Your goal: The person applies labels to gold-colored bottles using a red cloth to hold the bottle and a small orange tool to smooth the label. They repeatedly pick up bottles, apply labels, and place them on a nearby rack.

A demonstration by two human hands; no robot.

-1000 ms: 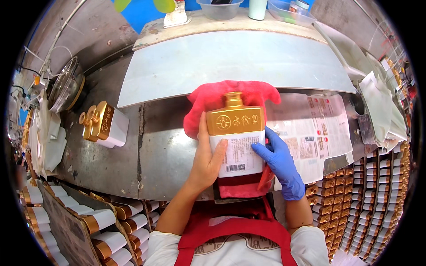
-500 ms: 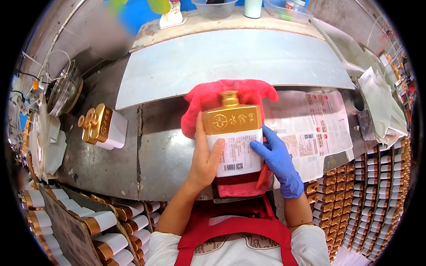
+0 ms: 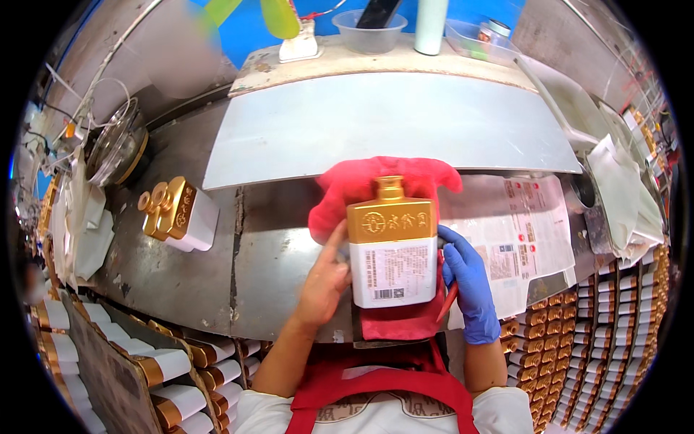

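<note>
A flat bottle (image 3: 394, 271) with a gold shoulder and neck and a white, printed body faces up in front of me, neck pointing away. My bare left hand (image 3: 325, 281) grips its left edge, fingers partly hidden behind it. On the opposite edge, my right hand (image 3: 470, 286), in a blue glove, holds the bottle with its fingers curled at the side. A thin, pointed red thing (image 3: 448, 301) shows beside the right palm; I cannot tell its kind. Beneath and behind the bottle lies a red cloth (image 3: 343, 189).
Several gold-and-white bottles (image 3: 182, 213) stand on the metal table (image 3: 181, 289) at left. Printed sheets (image 3: 506, 246) lie at right. A pale board (image 3: 390, 123) spans the back, before a plastic bowl (image 3: 370, 36) and a light green cylinder (image 3: 429, 29). Stacked bottles (image 3: 549, 340) flank me.
My thumbs have moved off the bottle's front face to its sides. The whole view has shifted, with the scene sitting a little lower and to the right.
</note>
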